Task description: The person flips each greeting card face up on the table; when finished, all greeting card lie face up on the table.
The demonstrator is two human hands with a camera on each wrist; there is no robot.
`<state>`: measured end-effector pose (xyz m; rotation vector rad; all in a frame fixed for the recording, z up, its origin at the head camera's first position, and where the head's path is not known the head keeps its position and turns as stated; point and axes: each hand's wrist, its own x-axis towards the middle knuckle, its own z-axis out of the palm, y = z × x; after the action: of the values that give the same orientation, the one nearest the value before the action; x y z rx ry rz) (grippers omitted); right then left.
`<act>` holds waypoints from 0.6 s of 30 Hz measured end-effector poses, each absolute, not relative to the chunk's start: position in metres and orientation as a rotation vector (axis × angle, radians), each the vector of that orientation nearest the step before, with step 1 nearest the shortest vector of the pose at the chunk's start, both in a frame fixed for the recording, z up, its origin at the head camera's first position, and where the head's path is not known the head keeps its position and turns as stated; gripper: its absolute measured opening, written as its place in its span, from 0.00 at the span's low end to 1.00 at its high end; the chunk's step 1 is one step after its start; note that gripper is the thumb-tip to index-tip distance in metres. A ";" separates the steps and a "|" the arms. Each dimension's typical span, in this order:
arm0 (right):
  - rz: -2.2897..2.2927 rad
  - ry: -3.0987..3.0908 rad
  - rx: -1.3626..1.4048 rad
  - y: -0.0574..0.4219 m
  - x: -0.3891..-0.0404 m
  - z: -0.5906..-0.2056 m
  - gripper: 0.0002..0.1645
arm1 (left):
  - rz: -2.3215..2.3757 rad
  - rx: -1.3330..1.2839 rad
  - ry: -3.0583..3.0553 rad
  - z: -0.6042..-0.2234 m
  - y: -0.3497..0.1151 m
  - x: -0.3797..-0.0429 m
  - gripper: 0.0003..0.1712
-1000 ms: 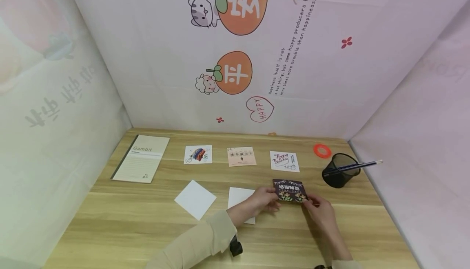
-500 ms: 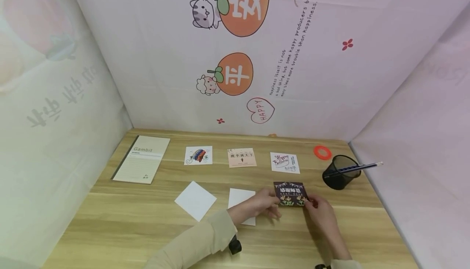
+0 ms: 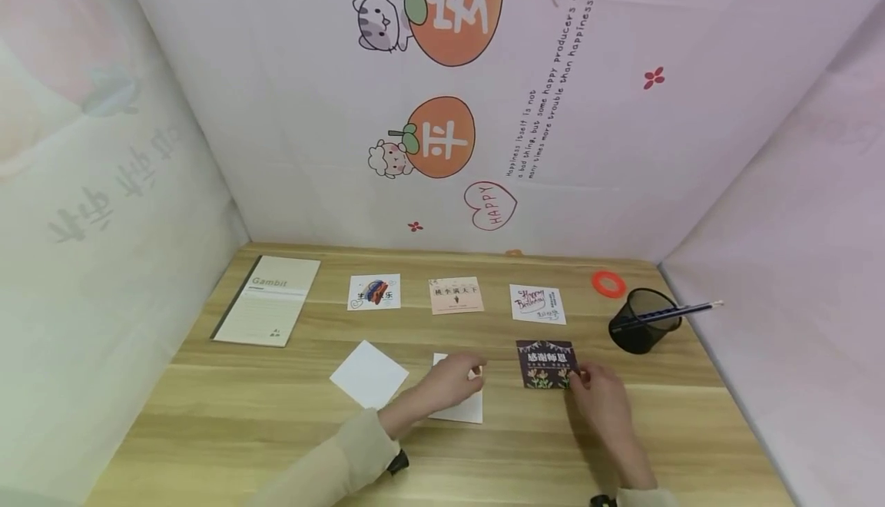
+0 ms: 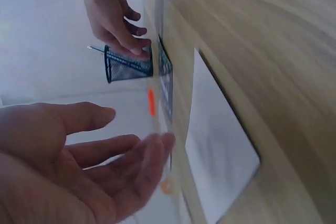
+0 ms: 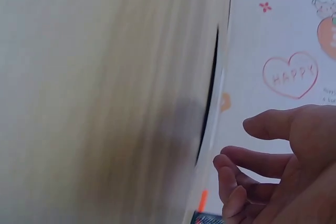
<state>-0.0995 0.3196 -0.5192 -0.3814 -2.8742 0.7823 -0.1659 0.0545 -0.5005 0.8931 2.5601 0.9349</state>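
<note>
A dark square card (image 3: 546,363) with pale lettering and printed flowers lies on the wooden table. My right hand (image 3: 604,403) is at its lower right corner; the right wrist view shows thumb and fingers apart, with nothing between them. My left hand (image 3: 448,384) hovers over a white card (image 3: 462,412), partly hiding it in the head view. In the left wrist view, that hand's fingers are loosely bent and hold nothing, apart from the white card. Another white card (image 3: 369,374) lies turned like a diamond to the left.
Behind are a birthday card (image 3: 538,304), a pinkish card (image 3: 456,296) and a white card with a colourful print (image 3: 374,293). A notebook (image 3: 266,301) lies far left. An orange ring (image 3: 609,284) and a black mesh pen holder (image 3: 639,323) with pens stand right.
My left hand has left the dark card and moved left over the white card. The dark card, earlier tilted at the fingers, now lies flat. My right hand has stayed near its corner.
</note>
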 end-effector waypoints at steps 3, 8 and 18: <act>0.813 -2.883 -0.349 0.307 -0.101 -0.515 0.18 | 0.716 0.891 2.736 -0.496 0.038 -0.160 0.22; 0.857 -2.893 -0.262 0.283 -0.105 -0.510 0.16 | 0.492 0.853 2.889 -0.500 0.016 -0.151 0.32; 0.976 -2.848 -0.009 0.239 -0.112 -0.516 0.17 | 0.436 0.818 2.845 -0.520 -0.004 -0.136 0.53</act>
<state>-0.1117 0.2390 -0.5159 -0.0087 -2.8482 0.9763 -0.1356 -0.0044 -0.5204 0.8176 2.8454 0.4360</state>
